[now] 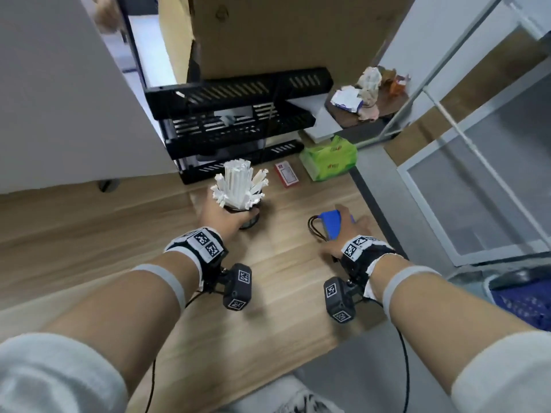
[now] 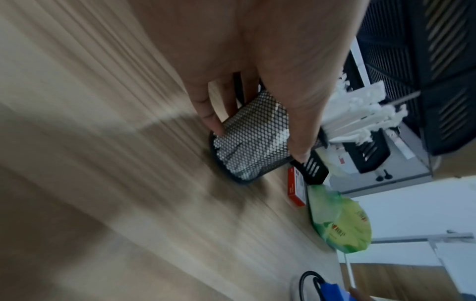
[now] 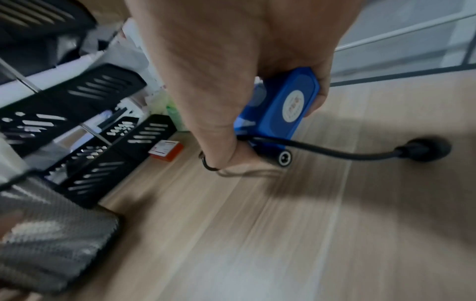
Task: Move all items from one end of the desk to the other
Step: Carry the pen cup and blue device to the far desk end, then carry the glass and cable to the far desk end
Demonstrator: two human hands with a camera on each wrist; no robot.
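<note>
My left hand (image 1: 226, 217) grips a black mesh cup (image 1: 250, 219) stuffed with white paper-wrapped sticks (image 1: 238, 181); in the left wrist view the fingers (image 2: 213, 114) and thumb curl round the mesh cup (image 2: 255, 138), just above the wooden desk (image 1: 283, 263). My right hand (image 1: 346, 231) holds a blue box-shaped device (image 1: 331, 223) with a black cable (image 1: 313, 231); in the right wrist view the blue device (image 3: 283, 106) is pinched between thumb and fingers, its cable (image 3: 335, 149) trailing to a round plug. A small red box (image 1: 286, 173) and a green tissue pack (image 1: 328, 159) lie further back.
A black slotted multi-tier tray rack (image 1: 235, 120) stands at the back of the desk with a big cardboard box (image 1: 283, 31) behind it. A white panel (image 1: 59, 99) rises at the left. The desk's right edge (image 1: 375, 204) runs close to my right hand. Crumpled paper (image 1: 369, 90) sits on a dark shelf.
</note>
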